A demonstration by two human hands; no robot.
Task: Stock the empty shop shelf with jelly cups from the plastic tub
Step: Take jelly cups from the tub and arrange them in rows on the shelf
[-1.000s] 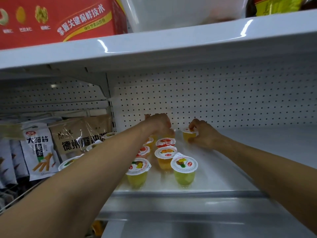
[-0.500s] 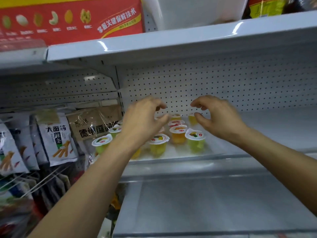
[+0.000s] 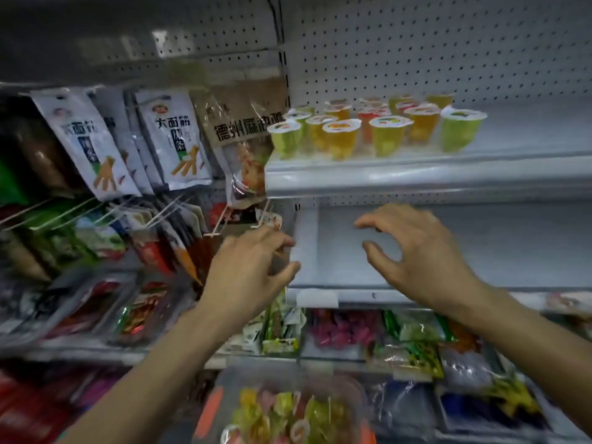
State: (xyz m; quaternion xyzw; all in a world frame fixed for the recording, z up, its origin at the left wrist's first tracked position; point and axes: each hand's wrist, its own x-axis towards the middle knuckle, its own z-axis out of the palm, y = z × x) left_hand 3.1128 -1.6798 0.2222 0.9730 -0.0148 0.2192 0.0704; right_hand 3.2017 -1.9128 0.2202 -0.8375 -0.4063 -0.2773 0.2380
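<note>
Jelly cups (image 3: 341,136) in clear plastic crowd the white metal shelf (image 3: 416,174) while our left grip (image 3: 253,270) and right grip (image 3: 419,251) hover below, fingers loosely spread, holding nothing.

I am looking into a shop: white metal shelves (image 3: 416,174) backed by grey perforated pegboard (image 3: 448,43) at upper right; printed white snack packets (image 3: 173,139) hanging on wire hooks (image 3: 165,210) at left; foil-lidded clear plastic jelly cups (image 3: 389,136) in rows at upper centre; colourful plastic bags (image 3: 349,328) packed below.
</note>
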